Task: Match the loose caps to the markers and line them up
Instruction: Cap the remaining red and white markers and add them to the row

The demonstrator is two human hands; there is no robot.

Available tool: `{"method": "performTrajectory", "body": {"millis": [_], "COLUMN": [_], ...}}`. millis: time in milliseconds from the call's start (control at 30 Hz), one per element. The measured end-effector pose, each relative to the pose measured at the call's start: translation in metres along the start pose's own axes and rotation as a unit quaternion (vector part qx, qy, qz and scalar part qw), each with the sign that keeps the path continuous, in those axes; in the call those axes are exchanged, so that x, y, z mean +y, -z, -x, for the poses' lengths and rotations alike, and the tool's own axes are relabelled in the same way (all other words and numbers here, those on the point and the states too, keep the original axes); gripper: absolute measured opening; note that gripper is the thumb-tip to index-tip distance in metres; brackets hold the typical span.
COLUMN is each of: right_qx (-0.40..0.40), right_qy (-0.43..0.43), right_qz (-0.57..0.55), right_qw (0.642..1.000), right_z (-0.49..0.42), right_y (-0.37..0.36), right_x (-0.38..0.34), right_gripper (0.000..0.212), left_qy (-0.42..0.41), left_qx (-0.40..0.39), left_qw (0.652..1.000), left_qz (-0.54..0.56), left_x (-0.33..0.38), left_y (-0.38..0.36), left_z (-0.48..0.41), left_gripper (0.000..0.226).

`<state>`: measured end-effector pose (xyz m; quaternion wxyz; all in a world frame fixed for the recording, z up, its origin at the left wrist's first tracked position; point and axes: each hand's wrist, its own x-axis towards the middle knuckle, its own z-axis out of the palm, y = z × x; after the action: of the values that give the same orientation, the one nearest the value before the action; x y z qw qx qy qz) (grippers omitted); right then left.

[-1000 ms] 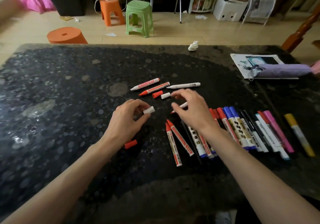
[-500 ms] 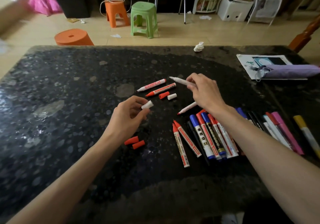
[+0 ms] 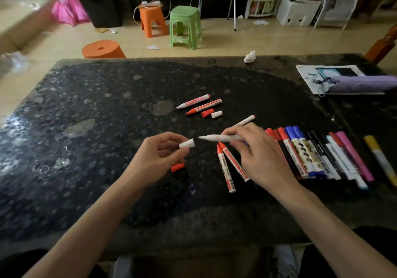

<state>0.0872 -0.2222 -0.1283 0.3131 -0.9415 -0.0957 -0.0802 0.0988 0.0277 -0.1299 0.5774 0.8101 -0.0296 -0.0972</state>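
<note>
Both forearms reach in from the near edge of the dark speckled table (image 3: 86, 191) and meet over its middle. The left hand (image 3: 159, 159) has its fingers curled, with thumb and forefinger pinching a white cap (image 3: 187, 143) whose free end sticks out toward 3 o'clock. Just under this hand, at its 5 o'clock, a near red cap (image 3: 177, 167) lies on the table. The right hand (image 3: 257, 155) is knuckles-up, its fingers gripping the rear of a white marker (image 3: 219, 137). The marker's long axis runs nearly level, with its bare tip pointing to 9 o'clock at the cap and a small gap between them. Below it, two red-ended markers (image 3: 225, 170) lie with their red ends toward 11 o'clock. At the right hand's 3 o'clock sits a row of capped markers (image 3: 311, 155), side by side. Farther off at 12 o'clock, two uncapped markers (image 3: 199, 104) point toward 8 o'clock, with a far red cap (image 3: 207, 113) and a spare white cap (image 3: 216, 114) just beside them
</note>
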Motion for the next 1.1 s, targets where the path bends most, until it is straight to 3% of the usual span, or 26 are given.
{"method": "performTrajectory", "body": {"millis": [433, 633, 833, 1100], "right_qx": [0.015, 0.024, 0.039, 0.027], "right_qy": [0.067, 0.116, 0.138, 0.116], "right_qz": [0.063, 0.031, 0.011, 0.013], "right_qw": [0.996, 0.992, 0.99, 0.993], "right_z": [-0.001, 0.006, 0.011, 0.019], "right_y": [-0.009, -0.011, -0.004, -0.012], "right_x": [0.004, 0.0, -0.003, -0.004], "right_gripper": [0.031, 0.033, 0.036, 0.044], "left_qy": [-0.002, -0.078, -0.113, -0.138], "left_qx": [-0.024, -0.009, 0.028, 0.017], "left_qw": [1.0, 0.995, 0.992, 0.985], "left_qz": [0.001, -0.064, -0.057, -0.099], "left_x": [0.003, 0.009, 0.011, 0.004], "left_y": [0.004, -0.003, -0.007, -0.01], "left_z": [-0.001, 0.005, 0.01, 0.008], "left_gripper": [0.017, 0.019, 0.02, 0.021]}}
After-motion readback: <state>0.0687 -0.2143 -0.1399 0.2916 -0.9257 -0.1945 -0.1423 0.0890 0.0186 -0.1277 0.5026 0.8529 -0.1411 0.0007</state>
